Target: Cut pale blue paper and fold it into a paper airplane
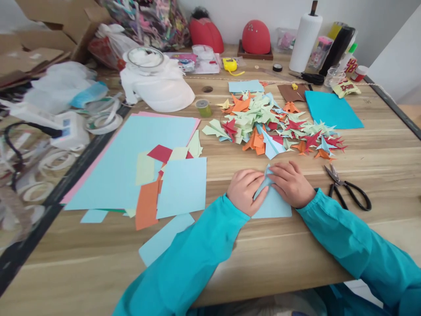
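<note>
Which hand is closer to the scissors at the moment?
Right. The right hand is on the light blue paper, just to the left of the scissors; the left hand is on the same sheet, farther away, on the right hand's other side.

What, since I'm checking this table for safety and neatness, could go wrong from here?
The fold could come out crooked if the light blue paper slips under the left hand and right hand. The right sleeve might brush the black-handled scissors lying beside it. The left sleeve might drag the loose blue sheet next to it.
</note>
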`<state>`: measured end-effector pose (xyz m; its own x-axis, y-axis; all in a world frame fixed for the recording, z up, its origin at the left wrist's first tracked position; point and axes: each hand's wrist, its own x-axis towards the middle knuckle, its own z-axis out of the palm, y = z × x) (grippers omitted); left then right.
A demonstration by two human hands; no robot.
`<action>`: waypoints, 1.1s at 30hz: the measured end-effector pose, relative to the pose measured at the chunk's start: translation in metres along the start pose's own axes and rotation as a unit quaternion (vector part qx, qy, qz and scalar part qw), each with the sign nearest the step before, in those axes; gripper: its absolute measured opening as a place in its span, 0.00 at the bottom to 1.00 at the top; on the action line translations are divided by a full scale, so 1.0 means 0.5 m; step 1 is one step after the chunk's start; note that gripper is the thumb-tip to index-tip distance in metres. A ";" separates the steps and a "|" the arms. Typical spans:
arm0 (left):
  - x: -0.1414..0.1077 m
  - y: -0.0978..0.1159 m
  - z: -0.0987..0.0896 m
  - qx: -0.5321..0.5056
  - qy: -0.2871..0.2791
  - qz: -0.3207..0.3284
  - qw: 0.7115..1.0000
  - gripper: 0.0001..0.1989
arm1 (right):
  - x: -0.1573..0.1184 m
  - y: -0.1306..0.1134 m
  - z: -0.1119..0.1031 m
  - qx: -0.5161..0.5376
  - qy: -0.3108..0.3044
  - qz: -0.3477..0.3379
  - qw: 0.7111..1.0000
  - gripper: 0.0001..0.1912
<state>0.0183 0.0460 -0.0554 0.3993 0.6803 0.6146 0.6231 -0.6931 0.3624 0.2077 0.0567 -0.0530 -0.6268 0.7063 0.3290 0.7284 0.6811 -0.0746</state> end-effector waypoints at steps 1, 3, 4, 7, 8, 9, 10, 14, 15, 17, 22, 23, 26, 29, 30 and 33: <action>0.000 0.001 0.001 -0.009 -0.007 0.013 1.000 0.11 | 0.001 -0.001 -0.001 0.001 -0.004 0.001 1.000 0.13; 0.000 0.000 0.004 -0.017 -0.020 0.032 0.999 0.11 | 0.002 -0.001 -0.004 0.005 -0.010 0.004 1.000 0.12; -0.001 -0.001 0.005 -0.019 -0.025 0.039 0.999 0.11 | 0.002 -0.002 -0.005 0.007 -0.012 0.006 1.000 0.12; -0.002 -0.007 0.010 -0.021 -0.032 0.045 0.998 0.11 | 0.001 0.000 -0.003 0.016 -0.012 0.012 1.000 0.12; -0.002 -0.010 0.012 -0.023 -0.034 0.044 0.998 0.11 | 0.000 0.001 -0.001 0.019 -0.010 0.016 1.000 0.12; -0.002 -0.012 0.014 -0.025 -0.037 0.042 0.998 0.11 | 0.000 0.004 0.001 0.022 -0.008 0.019 1.000 0.12; -0.002 -0.015 0.015 -0.027 -0.038 0.042 0.998 0.10 | 0.000 0.007 0.004 0.025 -0.005 0.023 0.999 0.12; -0.003 -0.022 0.019 -0.026 -0.035 0.048 0.998 0.10 | 0.007 0.019 0.011 0.038 0.012 0.026 0.999 0.13; -0.003 -0.022 0.019 -0.024 -0.034 0.050 0.998 0.10 | 0.010 0.021 0.011 0.039 0.016 0.025 0.999 0.12; -0.002 -0.022 0.020 -0.018 -0.035 0.051 0.998 0.10 | 0.015 0.023 0.009 0.033 0.022 0.020 0.999 0.11; -0.002 -0.018 0.025 0.009 -0.038 0.068 0.997 0.12 | 0.020 0.019 0.001 -0.015 0.015 -0.006 1.000 0.14; -0.003 -0.018 0.027 0.012 -0.041 0.071 0.997 0.12 | 0.020 0.017 -0.001 -0.025 0.010 -0.009 1.000 0.14; -0.006 -0.017 0.031 0.024 -0.049 0.067 0.996 0.12 | 0.023 0.013 -0.008 -0.052 -0.005 -0.018 0.998 0.15; -0.008 -0.017 0.033 0.038 -0.048 0.060 0.996 0.13 | 0.028 0.007 -0.016 -0.073 -0.016 -0.030 0.997 0.16; -0.008 -0.016 0.033 0.042 -0.046 0.060 0.996 0.13 | 0.029 0.005 -0.019 -0.078 -0.018 -0.031 0.996 0.16; -0.007 -0.013 0.033 0.052 -0.043 0.063 0.996 0.13 | 0.032 0.000 -0.024 -0.095 -0.025 -0.019 0.995 0.17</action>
<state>0.0238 0.0520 -0.0714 0.5322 0.6096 0.5875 0.6283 -0.7495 0.2086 0.2009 0.0654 -0.0366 -0.6651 0.6921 0.2805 0.7394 0.6630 0.1174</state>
